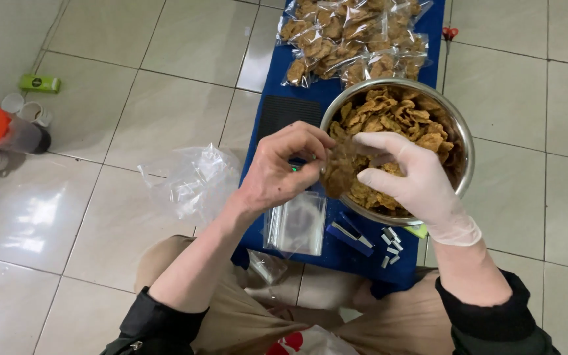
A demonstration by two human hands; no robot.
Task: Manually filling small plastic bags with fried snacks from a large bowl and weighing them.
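- Holding a flat brown fried cracker [340,169] between both hands, the person sits over a low blue desk [272,85] on a pale tiled floor [100,217].
- The bare left hand [284,167] has its fingers [310,141] curled and pinched on the cracker's left edge; a small clear bag may sit in that grip too, but I cannot tell.
- The right hand [415,177], in a thin whitish glove, pinches the cracker's right edge with thumb and forefinger, the other fingers loosely spread.
- The cracker hangs just above the near rim of a round steel bowl [463,141] heaped with more brown crackers.
- The step in hand looks like portioning crackers from the bowl into small bags.
- The next move would call for an open bag mouth and a light grip, since the cracker seems brittle.
- A stack of empty clear flat bags [295,223] lies on the desk below the hands, with a blue stapler [351,233] and loose staple strips [390,244] beside it.
- Filled clear bags of crackers [353,36] lie at the desk's far end; a crumpled clear plastic bag [195,181] rests on the floor to the left.
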